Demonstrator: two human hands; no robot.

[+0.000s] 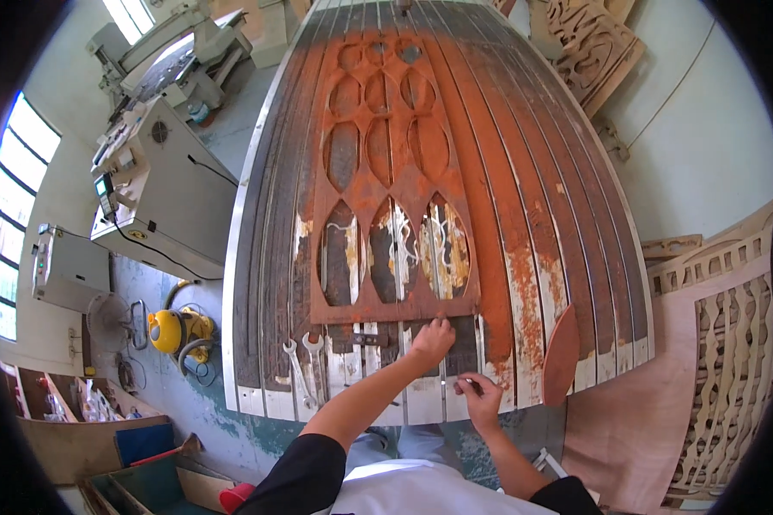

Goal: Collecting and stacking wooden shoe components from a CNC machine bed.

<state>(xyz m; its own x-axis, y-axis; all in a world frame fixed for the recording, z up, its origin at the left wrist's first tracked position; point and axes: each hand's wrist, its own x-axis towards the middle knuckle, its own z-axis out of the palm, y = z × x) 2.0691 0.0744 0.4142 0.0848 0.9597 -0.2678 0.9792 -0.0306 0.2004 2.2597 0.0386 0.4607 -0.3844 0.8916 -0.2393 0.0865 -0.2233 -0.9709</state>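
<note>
A reddish-brown wooden panel [386, 311] with several leaf-shaped cutouts lies on a slotted machine bed [258, 283] covered in orange dust. My left hand [432, 341] is closed at the panel's near edge; whatever its fingers hold is hidden. Nearer the bed's front edge, my right hand [479, 399] pinches a small dark piece, too small to name. Left of my left hand, a dark clamp block [371, 340] sits just off the panel's edge. Two open-end wrenches [299, 376] lie side by side farther left. A leaf-shaped wooden piece [561, 356] rests at the bed's right front.
Left of the bed stand a grey cabinet [167, 184], a yellow vacuum cleaner [170, 330] and a fan [109, 322]. Cut-out wooden panels [730, 369] lean at the right, and a carved panel [588, 47] stands behind. Open bins [146, 481] are at lower left.
</note>
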